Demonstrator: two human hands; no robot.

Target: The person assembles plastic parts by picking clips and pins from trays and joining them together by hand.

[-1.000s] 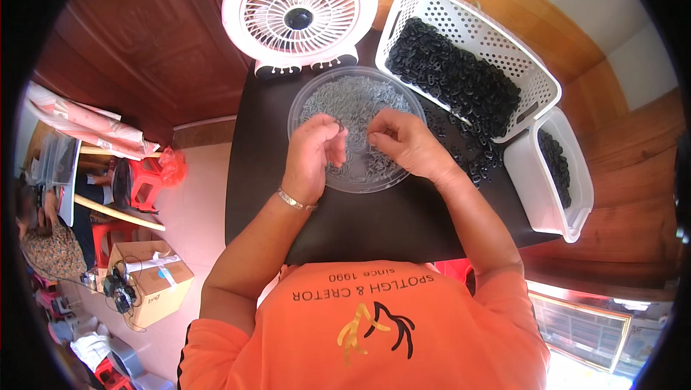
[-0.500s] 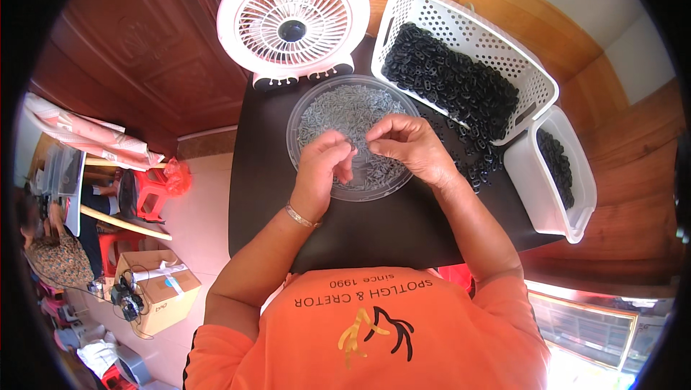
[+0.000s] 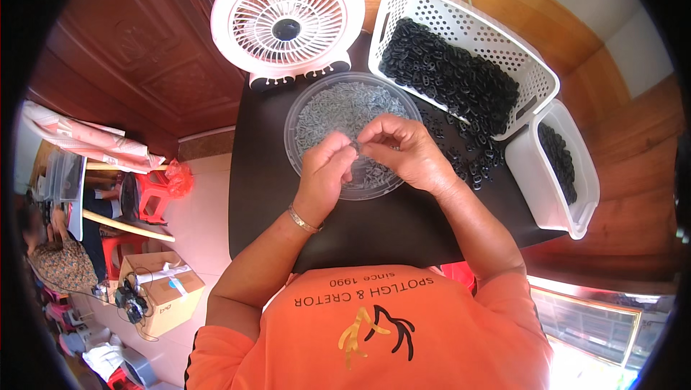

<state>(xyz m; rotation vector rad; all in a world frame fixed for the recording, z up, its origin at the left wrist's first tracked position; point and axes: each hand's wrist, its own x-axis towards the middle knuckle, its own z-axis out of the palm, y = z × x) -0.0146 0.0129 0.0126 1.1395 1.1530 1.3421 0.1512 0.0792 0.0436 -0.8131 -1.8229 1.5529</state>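
My left hand (image 3: 327, 168) and my right hand (image 3: 409, 156) meet over a round clear tub (image 3: 289, 152) heaped with small grey slender pieces (image 3: 345, 106). Between the thumb and finger of the left hand sits a tiny dark piece (image 3: 355, 147), its exact kind too small to tell. The right thumb and forefinger are pinched together right beside that piece. Whether they grip it or a separate grey piece cannot be made out. Loose black oval link-like pieces (image 3: 471, 167) lie on the table to the right of the tub.
A pink-and-white fan (image 3: 288, 26) stands behind the tub on the dark table (image 3: 266, 210). A white perforated basket (image 3: 529, 55) and a smaller white bin (image 3: 529, 185) at the right hold black pieces. At far left are a seated person (image 3: 65, 264), a red stool (image 3: 152, 196) and a cardboard box (image 3: 173, 300).
My right hand has shifted slightly left, bringing its pinched fingertips up against the dark piece in my left hand. A small gap separated them before. The whole view has shifted slightly.
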